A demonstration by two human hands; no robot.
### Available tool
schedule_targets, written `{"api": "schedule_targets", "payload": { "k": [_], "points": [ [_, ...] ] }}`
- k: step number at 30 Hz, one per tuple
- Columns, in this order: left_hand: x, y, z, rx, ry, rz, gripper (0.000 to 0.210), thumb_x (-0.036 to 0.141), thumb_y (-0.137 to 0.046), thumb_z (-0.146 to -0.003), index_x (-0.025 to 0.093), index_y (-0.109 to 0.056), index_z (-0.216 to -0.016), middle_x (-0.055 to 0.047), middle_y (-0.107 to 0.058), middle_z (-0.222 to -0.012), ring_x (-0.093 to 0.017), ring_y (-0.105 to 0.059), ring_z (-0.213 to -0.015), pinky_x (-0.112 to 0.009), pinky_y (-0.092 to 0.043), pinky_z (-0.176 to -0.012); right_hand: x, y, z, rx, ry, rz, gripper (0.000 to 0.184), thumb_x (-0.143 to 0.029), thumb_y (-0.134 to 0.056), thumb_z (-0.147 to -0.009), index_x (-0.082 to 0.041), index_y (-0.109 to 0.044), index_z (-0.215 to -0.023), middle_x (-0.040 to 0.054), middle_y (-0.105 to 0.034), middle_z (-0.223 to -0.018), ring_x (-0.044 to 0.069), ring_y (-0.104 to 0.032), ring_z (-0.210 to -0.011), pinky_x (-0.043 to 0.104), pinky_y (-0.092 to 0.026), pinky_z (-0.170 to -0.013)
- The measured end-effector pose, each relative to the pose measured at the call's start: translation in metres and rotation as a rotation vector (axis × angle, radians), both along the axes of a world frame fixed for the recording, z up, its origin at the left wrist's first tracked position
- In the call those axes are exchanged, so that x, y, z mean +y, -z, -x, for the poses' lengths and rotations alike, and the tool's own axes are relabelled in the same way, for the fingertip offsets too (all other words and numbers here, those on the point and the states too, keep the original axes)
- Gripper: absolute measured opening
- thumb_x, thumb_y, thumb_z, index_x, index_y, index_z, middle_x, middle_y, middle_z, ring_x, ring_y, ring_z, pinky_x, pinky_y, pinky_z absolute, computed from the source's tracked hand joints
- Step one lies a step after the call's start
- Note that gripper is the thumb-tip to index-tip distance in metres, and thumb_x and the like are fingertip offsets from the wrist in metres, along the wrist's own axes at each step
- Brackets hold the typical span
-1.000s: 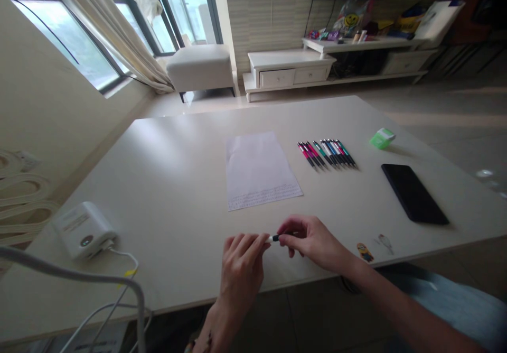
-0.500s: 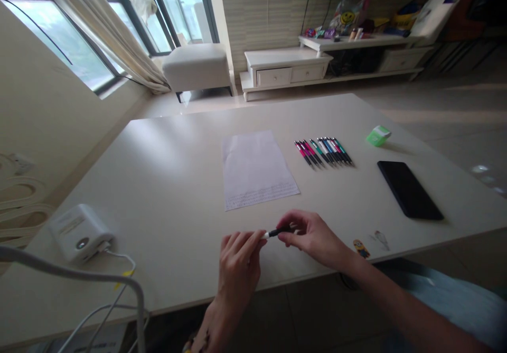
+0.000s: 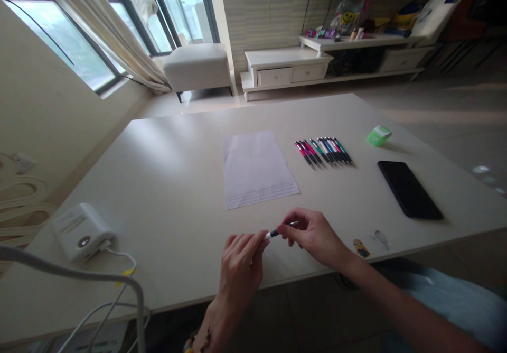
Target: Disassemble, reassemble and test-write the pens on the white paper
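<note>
Between my two hands is a pen [image 3: 273,233] with a white barrel and a black grip, held above the table's near edge. My left hand [image 3: 242,260] is closed round the white barrel, most of which its fingers hide. With thumb and fingertips, my right hand [image 3: 311,234] pinches the black grip end; a silvery tip pokes out past the fingers. Just beyond the hands lies a sheet of paper [image 3: 257,163] with rows of small writing along its near edge. Several pens [image 3: 322,152] in pink, green, blue and white lie in a row right of the paper.
On the white table [image 3: 170,184], a black phone [image 3: 410,189] and a small green box [image 3: 379,136] lie at the right. Two stickers, one a yellow cartoon figure [image 3: 360,248], are near the front edge. A white device [image 3: 83,232] with cables stands at the left, behind a grey tube [image 3: 79,275].
My right fingers have shifted slightly on the black grip, and the pen's silvery tip now shows beyond them. Both hands stay in nearly the same place.
</note>
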State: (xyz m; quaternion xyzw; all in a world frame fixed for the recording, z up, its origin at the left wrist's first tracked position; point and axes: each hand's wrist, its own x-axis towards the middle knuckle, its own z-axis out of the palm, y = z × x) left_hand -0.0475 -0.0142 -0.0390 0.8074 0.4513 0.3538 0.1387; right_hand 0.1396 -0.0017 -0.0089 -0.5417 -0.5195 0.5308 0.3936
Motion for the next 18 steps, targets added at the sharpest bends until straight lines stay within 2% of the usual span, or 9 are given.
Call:
{"api": "schedule_targets", "payload": {
  "k": [2, 7, 11, 14, 18],
  "points": [
    [0.0, -0.001, -0.001, 0.001, 0.002, -0.002, 0.017, 0.018, -0.052, -0.087, 0.019, -0.063, -0.1, -0.005, -0.07, -0.084, -0.014, -0.062, -0.073, -0.029, -0.042, -0.071, 0.0, 0.0, 0.0, -0.017, 0.006, -0.005, 0.024, -0.039, -0.07, -0.071, -0.016, -0.064, -0.076, 0.0019, -0.063, -0.063, 0.013, -0.058, -0.056, 0.024, -0.046, -0.05],
    [0.0, -0.005, -0.003, -0.023, 0.012, 0.022, 0.015, 0.018, -0.052, -0.087, 0.018, -0.062, -0.099, -0.005, -0.07, -0.084, -0.014, -0.062, -0.071, -0.028, -0.044, -0.068, 0.001, -0.004, -0.002, -0.011, 0.027, -0.116, 0.018, -0.031, -0.071, -0.07, -0.018, -0.065, -0.08, 0.0032, -0.067, -0.078, 0.015, -0.061, -0.069, 0.026, -0.049, -0.058],
    [-0.001, -0.008, -0.005, -0.043, 0.021, 0.073, 0.014, 0.018, -0.051, -0.087, 0.018, -0.062, -0.096, -0.004, -0.07, -0.08, -0.014, -0.062, -0.07, -0.026, -0.045, -0.066, 0.002, -0.004, -0.002, 0.082, 0.024, -0.067, 0.029, -0.031, -0.074, -0.067, -0.018, -0.063, -0.09, 0.0046, -0.067, -0.084, 0.017, -0.063, -0.074, 0.027, -0.051, -0.06],
    [-0.003, -0.009, -0.007, -0.054, 0.026, 0.107, 0.014, 0.018, -0.051, -0.087, 0.018, -0.062, -0.096, -0.004, -0.069, -0.082, -0.014, -0.061, -0.071, -0.025, -0.045, -0.066, 0.001, -0.002, 0.0, 0.126, 0.057, -0.032, 0.029, -0.032, -0.075, -0.067, -0.017, -0.062, -0.088, 0.005, -0.067, -0.081, 0.017, -0.064, -0.071, 0.026, -0.051, -0.057],
    [-0.006, -0.013, -0.011, -0.159, 0.016, 0.301, 0.013, 0.023, -0.05, -0.088, 0.018, -0.061, -0.093, -0.002, -0.066, -0.072, -0.012, -0.058, -0.065, -0.022, -0.044, -0.061, -0.001, -0.007, 0.001, 0.276, 0.095, -0.027, 0.039, -0.029, -0.075, -0.067, -0.019, -0.057, -0.1, 0.0033, -0.069, -0.081, 0.017, -0.065, -0.075, 0.031, -0.053, -0.07]
  ]
}}
